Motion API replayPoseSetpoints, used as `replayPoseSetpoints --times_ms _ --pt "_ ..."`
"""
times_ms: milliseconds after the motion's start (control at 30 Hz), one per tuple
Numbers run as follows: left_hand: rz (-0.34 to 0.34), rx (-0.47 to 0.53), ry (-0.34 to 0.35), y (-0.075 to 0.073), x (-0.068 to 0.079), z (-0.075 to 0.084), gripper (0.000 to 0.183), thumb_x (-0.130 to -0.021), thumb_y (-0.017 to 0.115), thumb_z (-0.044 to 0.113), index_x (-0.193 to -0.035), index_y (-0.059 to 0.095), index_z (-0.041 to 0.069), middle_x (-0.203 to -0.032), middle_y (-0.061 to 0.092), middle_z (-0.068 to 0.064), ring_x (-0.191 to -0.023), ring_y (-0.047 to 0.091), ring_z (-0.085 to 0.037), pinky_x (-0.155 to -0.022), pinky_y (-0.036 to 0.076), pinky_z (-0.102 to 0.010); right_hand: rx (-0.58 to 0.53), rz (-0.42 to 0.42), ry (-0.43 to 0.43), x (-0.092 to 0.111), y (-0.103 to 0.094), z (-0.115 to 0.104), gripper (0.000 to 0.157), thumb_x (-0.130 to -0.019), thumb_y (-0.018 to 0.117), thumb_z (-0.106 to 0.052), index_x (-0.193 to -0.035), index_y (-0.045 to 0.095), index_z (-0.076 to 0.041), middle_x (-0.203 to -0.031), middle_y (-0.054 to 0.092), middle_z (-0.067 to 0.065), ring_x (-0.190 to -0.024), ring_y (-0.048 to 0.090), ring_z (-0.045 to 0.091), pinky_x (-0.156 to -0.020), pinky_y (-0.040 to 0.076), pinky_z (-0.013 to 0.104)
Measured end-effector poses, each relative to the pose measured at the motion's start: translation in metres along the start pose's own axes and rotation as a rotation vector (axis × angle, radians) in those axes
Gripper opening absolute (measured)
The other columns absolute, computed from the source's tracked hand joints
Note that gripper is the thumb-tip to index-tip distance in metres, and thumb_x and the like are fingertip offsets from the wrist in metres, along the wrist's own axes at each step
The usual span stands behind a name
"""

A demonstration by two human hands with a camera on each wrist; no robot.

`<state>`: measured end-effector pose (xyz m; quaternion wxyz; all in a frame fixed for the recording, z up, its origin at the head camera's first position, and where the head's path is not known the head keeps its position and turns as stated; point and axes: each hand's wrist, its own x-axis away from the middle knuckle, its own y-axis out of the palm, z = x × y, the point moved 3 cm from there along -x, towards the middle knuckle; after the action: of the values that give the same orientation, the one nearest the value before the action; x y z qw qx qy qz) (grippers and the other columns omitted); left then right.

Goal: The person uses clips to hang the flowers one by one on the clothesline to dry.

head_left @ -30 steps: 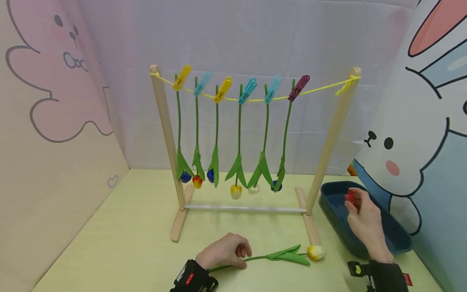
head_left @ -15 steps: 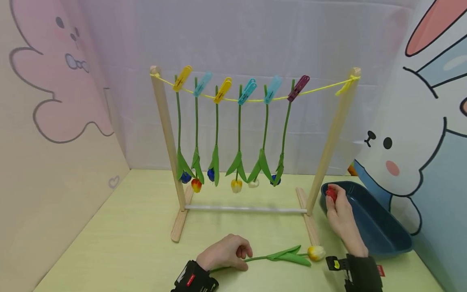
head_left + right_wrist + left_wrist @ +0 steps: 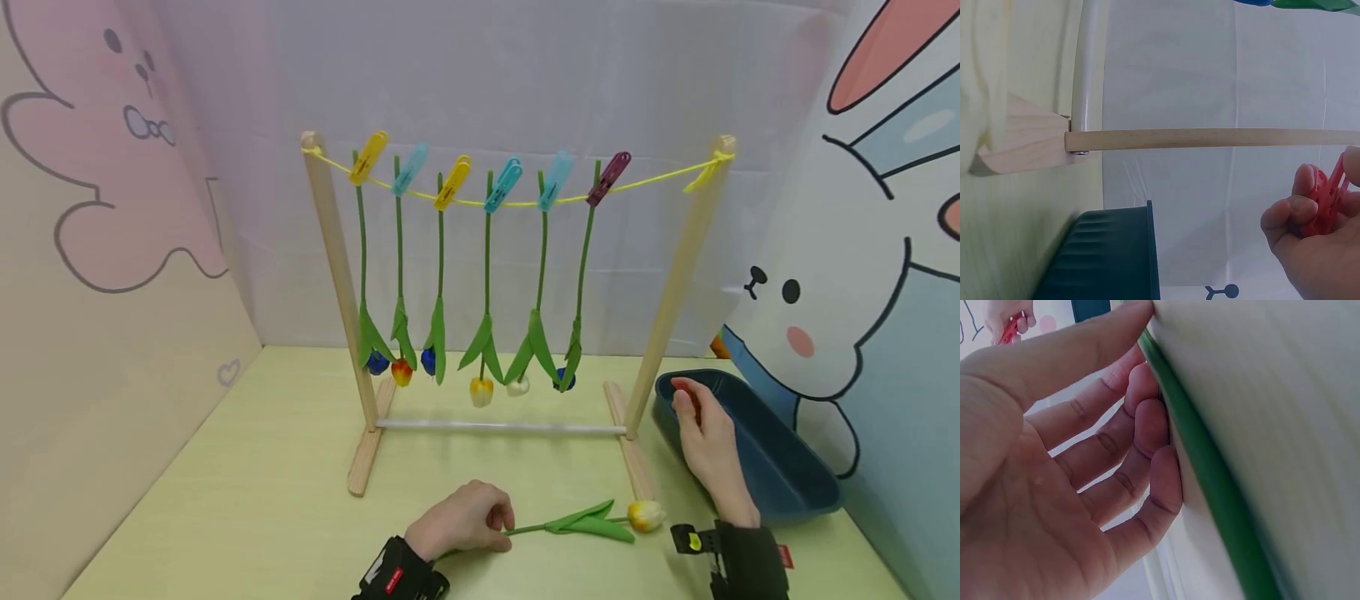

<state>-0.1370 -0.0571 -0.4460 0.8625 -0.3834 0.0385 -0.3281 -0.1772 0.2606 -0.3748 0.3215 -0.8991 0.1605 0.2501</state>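
An artificial tulip (image 3: 591,525) with a yellow-white bloom lies on the table, its bloom pointing right. My left hand (image 3: 461,521) pinches its green stem (image 3: 1200,462) near the cut end, thumb on one side and fingertips on the other. Over the left rim of the blue basin, my right hand (image 3: 712,450) grips a red clothespin (image 3: 1324,203) between thumb and curled fingers. The head view shows little of that clothespin, since the fingers cover it. Several tulips (image 3: 487,275) hang upside down from a yellow string (image 3: 652,177), each under a clothespin (image 3: 610,179).
A wooden frame (image 3: 678,292) carries the string, with feet on the table (image 3: 247,483) and a white crossbar (image 3: 498,427) low between its posts. The dark blue basin (image 3: 810,500) stands at the right, beside the rabbit-printed wall. White sheeting hangs behind.
My right hand has moved left from over the basin to its left rim, keeping the red clothespin and turning it further into the fingers. My left hand stays on the stem.
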Motion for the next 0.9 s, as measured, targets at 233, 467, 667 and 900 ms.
replayPoseSetpoints --times_ms 233,467,667,900 --pt "0.031 -0.009 -0.007 -0.001 0.002 0.001 0.013 -0.085 0.079 0.008 -0.078 0.071 0.016 -0.067 0.058 0.012 -0.06 0.048 0.002 -0.059 0.043 -0.016 -0.01 -0.019 0.045 0.001 -0.001 -0.001 0.035 -0.109 0.045 -0.019 -0.129 0.058 0.007 -0.103 0.065 0.027 -0.083 0.039 -0.021 -0.071 0.035 0.005" --pt "0.159 -0.138 -0.002 -0.003 0.004 0.002 0.013 -0.085 0.077 0.006 -0.076 0.072 0.013 -0.07 0.06 0.01 -0.064 0.048 0.001 -0.061 0.041 -0.017 -0.013 -0.05 0.063 0.0 0.0 -0.001 0.036 -0.109 0.046 -0.021 -0.129 0.058 0.006 -0.104 0.066 0.024 -0.083 0.041 -0.02 -0.07 0.036 0.006" --pt "0.341 -0.283 0.011 -0.008 0.006 0.003 0.017 -0.08 0.076 -0.002 -0.072 0.071 0.013 -0.071 0.065 0.008 -0.068 0.052 -0.003 -0.063 0.041 -0.019 -0.02 -0.062 0.05 0.0 -0.001 -0.002 0.035 -0.108 0.046 -0.019 -0.129 0.058 0.006 -0.103 0.066 0.024 -0.084 0.041 -0.022 -0.069 0.037 0.007" --pt "0.416 -0.353 0.025 -0.011 0.007 0.005 0.014 -0.083 0.073 -0.002 -0.079 0.072 0.01 -0.077 0.068 0.003 -0.072 0.061 -0.01 -0.064 0.048 -0.024 -0.032 -0.072 0.047 0.0 -0.003 -0.003 0.035 -0.108 0.046 -0.018 -0.129 0.058 0.006 -0.103 0.066 0.026 -0.085 0.042 -0.024 -0.069 0.038 0.006"
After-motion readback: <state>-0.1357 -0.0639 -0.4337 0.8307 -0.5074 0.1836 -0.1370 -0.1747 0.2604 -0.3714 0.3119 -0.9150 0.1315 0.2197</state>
